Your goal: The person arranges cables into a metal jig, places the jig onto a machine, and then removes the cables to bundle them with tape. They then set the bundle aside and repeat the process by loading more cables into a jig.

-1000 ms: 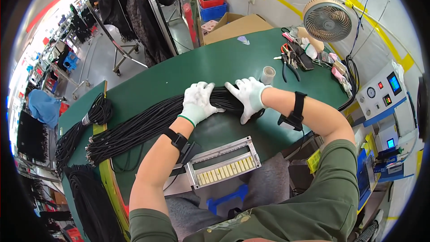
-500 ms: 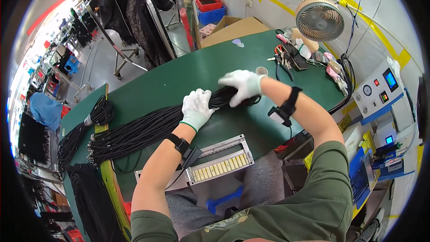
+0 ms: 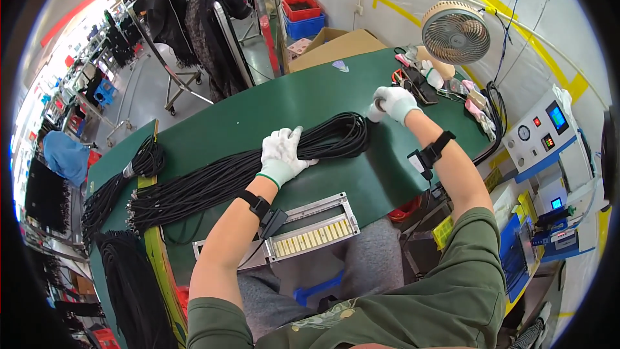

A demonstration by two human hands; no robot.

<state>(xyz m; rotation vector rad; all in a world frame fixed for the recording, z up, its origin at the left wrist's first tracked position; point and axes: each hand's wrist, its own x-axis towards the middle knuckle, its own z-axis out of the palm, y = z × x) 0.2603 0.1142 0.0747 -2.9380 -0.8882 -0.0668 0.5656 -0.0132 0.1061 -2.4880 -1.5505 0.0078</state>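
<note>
Across the green table lies a long bundle of black cables (image 3: 336,137), looped at its right end, with small metal tips at its left end. My left hand (image 3: 282,156), in a white glove, is wrapped over the middle of the bundle and grips it. Just beyond the looped end, my gloved right hand (image 3: 395,103) is closed on a small round roll (image 3: 379,105), mostly covered by the fingers; it looks like tape. The right hand is apart from the cables.
A tied cable bundle (image 3: 148,158) and more black cables (image 3: 132,284) lie at the left. A metal frame with pale strips (image 3: 313,238) sits at the table's front edge. Pliers and gloves (image 3: 431,76) lie at the back right, below a fan (image 3: 456,32). A control box (image 3: 549,129) stands right.
My right hand has left the cable loops, moved right and taken hold of the small roll on the table. The looped end now shows fully. The left hand stays on the bundle.
</note>
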